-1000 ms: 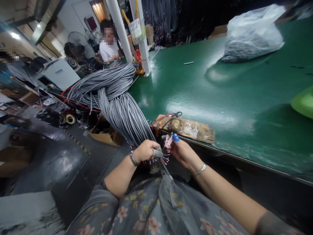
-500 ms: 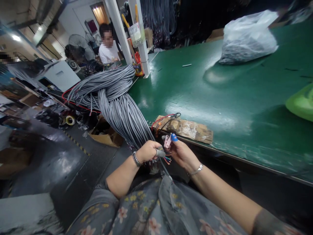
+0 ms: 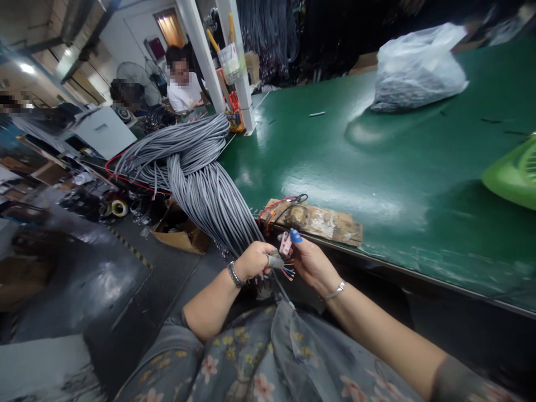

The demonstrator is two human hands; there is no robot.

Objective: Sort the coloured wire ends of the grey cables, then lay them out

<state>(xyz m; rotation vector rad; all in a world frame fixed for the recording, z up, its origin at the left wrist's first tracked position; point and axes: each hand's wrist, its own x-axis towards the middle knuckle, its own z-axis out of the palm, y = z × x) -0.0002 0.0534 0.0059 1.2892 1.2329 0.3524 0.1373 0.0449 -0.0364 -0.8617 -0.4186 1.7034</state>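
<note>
While the left hand is closed round the end of one grey cable, thumb pressed on the jacket, the stripped coloured wires fan out just past its knuckles toward the right hand. That hand pinches a small pink connector between the thumb and a forefinger capped with a blue fingertip cover. It holds the connector just above the wire ends, near them but apart (whether any wire is already seated I cannot tell, as the part is too small).

Behind the left hand, the big bundle of grey cables spills down off the desk. Just beyond the right hand's fingertips, a worn wooden block with red and black leads lies on the desk's near edge. Far beyond that hand sits a plastic bag.

The work in hand looks like mating the wire ends with the connector. To do it well, I judge, the left hand should grip close behind the stripped length so the wires cannot flop. One wire should be singled out at a time and its colour checked against its slot. The connector's openings should face the wires squarely, and both hands should stay braced close together over the lap.
</note>
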